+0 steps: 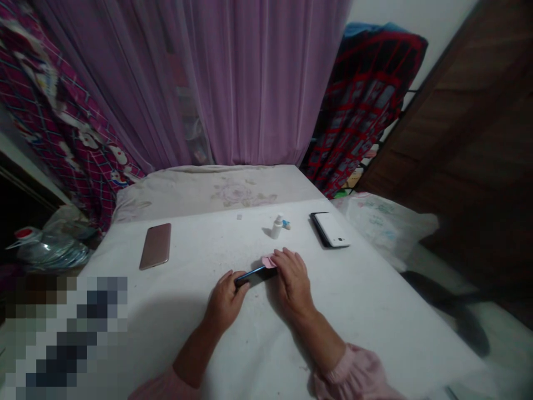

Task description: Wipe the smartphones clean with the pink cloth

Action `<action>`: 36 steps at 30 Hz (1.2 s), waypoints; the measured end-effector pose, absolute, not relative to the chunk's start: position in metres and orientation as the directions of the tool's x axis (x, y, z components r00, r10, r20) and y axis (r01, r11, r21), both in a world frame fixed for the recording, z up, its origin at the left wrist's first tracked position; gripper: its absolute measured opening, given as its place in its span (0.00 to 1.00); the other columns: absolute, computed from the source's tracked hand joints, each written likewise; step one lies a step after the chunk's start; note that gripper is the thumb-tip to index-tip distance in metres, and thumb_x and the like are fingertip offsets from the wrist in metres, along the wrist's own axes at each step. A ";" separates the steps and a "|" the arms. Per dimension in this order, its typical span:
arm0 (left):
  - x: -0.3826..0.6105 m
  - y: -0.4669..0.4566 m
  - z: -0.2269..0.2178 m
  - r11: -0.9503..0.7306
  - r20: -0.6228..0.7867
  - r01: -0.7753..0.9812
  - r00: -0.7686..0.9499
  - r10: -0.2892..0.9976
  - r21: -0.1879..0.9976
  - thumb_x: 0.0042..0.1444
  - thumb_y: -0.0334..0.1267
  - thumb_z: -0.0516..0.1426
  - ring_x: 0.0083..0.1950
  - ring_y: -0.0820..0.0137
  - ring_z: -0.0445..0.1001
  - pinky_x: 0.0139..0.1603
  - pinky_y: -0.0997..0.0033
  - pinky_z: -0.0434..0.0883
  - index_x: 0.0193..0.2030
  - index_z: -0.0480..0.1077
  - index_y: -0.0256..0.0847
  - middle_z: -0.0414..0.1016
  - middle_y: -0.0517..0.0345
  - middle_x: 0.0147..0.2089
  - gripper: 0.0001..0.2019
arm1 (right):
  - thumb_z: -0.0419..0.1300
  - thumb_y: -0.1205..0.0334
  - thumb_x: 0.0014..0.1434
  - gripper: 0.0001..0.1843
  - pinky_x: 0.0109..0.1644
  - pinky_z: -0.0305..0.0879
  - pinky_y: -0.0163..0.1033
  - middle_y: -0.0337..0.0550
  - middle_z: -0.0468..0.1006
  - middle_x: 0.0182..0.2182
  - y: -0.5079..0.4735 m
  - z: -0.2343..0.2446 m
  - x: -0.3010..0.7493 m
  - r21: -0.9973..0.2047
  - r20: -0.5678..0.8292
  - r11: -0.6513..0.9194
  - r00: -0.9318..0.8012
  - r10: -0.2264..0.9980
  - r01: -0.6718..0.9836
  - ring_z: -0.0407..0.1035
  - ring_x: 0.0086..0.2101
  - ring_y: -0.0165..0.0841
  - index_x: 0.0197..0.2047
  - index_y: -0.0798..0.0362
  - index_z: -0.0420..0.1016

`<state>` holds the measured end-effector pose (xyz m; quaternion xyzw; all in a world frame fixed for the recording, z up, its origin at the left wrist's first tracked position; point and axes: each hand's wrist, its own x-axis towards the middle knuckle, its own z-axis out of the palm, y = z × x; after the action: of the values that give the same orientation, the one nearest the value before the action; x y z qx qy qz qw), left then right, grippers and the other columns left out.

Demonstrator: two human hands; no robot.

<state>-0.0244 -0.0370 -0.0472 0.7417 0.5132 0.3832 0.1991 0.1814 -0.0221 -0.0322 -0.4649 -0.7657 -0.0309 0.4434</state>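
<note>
1. The left grip (227, 303) curls closed, pinching a slim dark-blue stick with a black end (252, 273) between fingers and thumb; its far tip reaches the pink piece.
2. The right grip (293, 280) lies spread, its fingers pressed over the edge of a small, soft pink cut-out shape (268, 261), paper or felt, hard to tell, which sits between both hands.
3. Both hands rest on a white-covered table (353, 300).
4. Farther on stand a small white plastic bottle (276, 228), a tiny blue-and-white piece (286, 224) just beside it, a white smartphone (331, 229) and a rose-gold smartphone (155, 246), well off to the left.
5. Beyond lie a pale floral-printed cushion (195, 191) and a sheer purple curtain (250, 83).
</note>
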 end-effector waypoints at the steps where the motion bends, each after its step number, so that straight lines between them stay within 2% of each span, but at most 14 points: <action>1: -0.025 -0.037 -0.048 -0.390 0.361 0.608 0.177 0.916 0.691 0.61 0.38 0.52 0.45 0.64 0.80 0.62 0.54 0.68 0.46 0.74 0.43 0.82 0.55 0.42 0.11 | 0.48 0.70 0.65 0.20 0.64 0.55 0.58 0.50 0.77 0.54 -0.024 -0.034 0.176 -0.352 0.707 0.570 -0.187 0.682 0.743 0.66 0.59 0.42 0.57 0.51 0.71; 6: -0.026 -0.035 -0.050 -0.368 0.351 0.613 0.155 0.924 0.699 0.59 0.37 0.54 0.50 0.62 0.78 0.57 0.57 0.72 0.48 0.75 0.43 0.81 0.52 0.46 0.13 | 0.49 0.70 0.63 0.22 0.64 0.55 0.56 0.51 0.77 0.53 -0.032 -0.034 0.139 -0.302 0.705 0.659 -0.304 0.641 0.689 0.67 0.57 0.41 0.58 0.53 0.70; 11: -0.023 -0.035 -0.046 -0.370 0.333 0.600 0.177 0.926 0.709 0.57 0.31 0.49 0.47 0.62 0.79 0.47 0.63 0.77 0.45 0.76 0.41 0.81 0.48 0.45 0.16 | 0.51 0.68 0.63 0.21 0.65 0.55 0.52 0.47 0.79 0.51 -0.038 -0.027 0.113 -0.325 0.676 0.718 -0.380 0.631 0.615 0.69 0.54 0.37 0.57 0.49 0.72; 13: -0.023 -0.035 -0.046 -0.382 0.343 0.600 0.184 0.921 0.703 0.58 0.33 0.50 0.48 0.62 0.79 0.49 0.62 0.76 0.46 0.76 0.41 0.81 0.48 0.46 0.15 | 0.51 0.68 0.63 0.20 0.66 0.53 0.52 0.46 0.79 0.51 -0.036 -0.026 0.119 -0.317 0.673 0.731 -0.400 0.622 0.604 0.69 0.53 0.36 0.57 0.49 0.72; 15: -0.023 -0.035 -0.048 -0.397 0.358 0.606 0.191 0.914 0.689 0.59 0.36 0.52 0.50 0.61 0.78 0.55 0.58 0.74 0.47 0.75 0.41 0.81 0.49 0.47 0.14 | 0.51 0.69 0.63 0.20 0.67 0.49 0.53 0.46 0.79 0.51 -0.030 -0.028 0.135 -0.309 0.673 0.719 -0.392 0.628 0.622 0.69 0.54 0.37 0.56 0.49 0.72; 18: -0.024 -0.034 -0.055 -0.384 0.360 0.633 0.174 0.917 0.672 0.61 0.40 0.53 0.50 0.60 0.79 0.62 0.52 0.68 0.47 0.75 0.43 0.82 0.52 0.44 0.12 | 0.50 0.71 0.61 0.22 0.67 0.47 0.56 0.48 0.79 0.51 -0.017 -0.033 0.164 -0.324 0.666 0.650 -0.323 0.673 0.687 0.67 0.56 0.38 0.55 0.51 0.72; 21: -0.025 -0.034 -0.063 -0.343 0.344 0.661 0.135 0.929 0.667 0.61 0.42 0.53 0.51 0.58 0.78 0.61 0.51 0.68 0.46 0.74 0.43 0.82 0.53 0.42 0.12 | 0.48 0.73 0.59 0.23 0.66 0.50 0.57 0.49 0.78 0.52 -0.005 -0.040 0.184 -0.386 0.652 0.565 -0.218 0.726 0.729 0.66 0.57 0.39 0.54 0.51 0.74; 23: -0.025 -0.034 -0.066 -0.323 0.341 0.673 0.111 0.934 0.666 0.61 0.43 0.53 0.53 0.57 0.77 0.60 0.51 0.69 0.45 0.74 0.44 0.81 0.53 0.42 0.12 | 0.47 0.72 0.60 0.23 0.64 0.57 0.55 0.49 0.78 0.51 0.002 -0.045 0.189 -0.477 0.654 0.519 -0.107 0.748 0.709 0.68 0.55 0.38 0.54 0.51 0.74; 26: -0.025 -0.034 -0.065 -0.300 0.324 0.680 0.097 0.941 0.669 0.60 0.43 0.54 0.53 0.57 0.77 0.59 0.51 0.70 0.43 0.75 0.44 0.81 0.53 0.41 0.11 | 0.46 0.69 0.63 0.21 0.55 0.68 0.45 0.48 0.80 0.48 0.008 -0.052 0.188 -0.657 0.617 0.445 0.095 0.781 0.609 0.73 0.49 0.35 0.53 0.52 0.75; 29: -0.025 -0.034 -0.059 -0.282 0.306 0.676 0.087 0.948 0.681 0.59 0.43 0.55 0.50 0.59 0.77 0.55 0.56 0.72 0.41 0.74 0.44 0.80 0.55 0.39 0.09 | 0.47 0.62 0.65 0.19 0.49 0.72 0.41 0.46 0.81 0.45 0.006 -0.057 0.186 -0.760 0.534 0.358 0.207 0.819 0.542 0.75 0.45 0.35 0.53 0.52 0.74; 33: -0.025 -0.035 -0.051 -0.208 0.229 0.678 0.059 0.972 0.705 0.61 0.43 0.53 0.43 0.63 0.78 0.45 0.64 0.74 0.40 0.73 0.42 0.79 0.56 0.36 0.09 | 0.47 0.59 0.65 0.20 0.44 0.72 0.42 0.46 0.82 0.40 -0.002 -0.060 0.191 -0.729 0.476 0.280 0.169 0.863 0.625 0.76 0.39 0.37 0.53 0.53 0.75; 36: -0.025 -0.034 -0.051 -0.133 0.173 0.677 0.009 0.985 0.724 0.61 0.43 0.54 0.42 0.63 0.79 0.43 0.64 0.74 0.46 0.71 0.42 0.80 0.56 0.38 0.11 | 0.49 0.60 0.63 0.19 0.43 0.70 0.43 0.46 0.82 0.34 -0.005 -0.058 0.197 -0.648 0.453 0.236 0.117 0.884 0.724 0.75 0.35 0.39 0.49 0.53 0.77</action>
<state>-0.0252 -0.0341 -0.0505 0.6726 0.6178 0.3376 0.2278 0.1967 -0.0054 -0.0583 -0.6111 -0.6578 0.0929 0.4304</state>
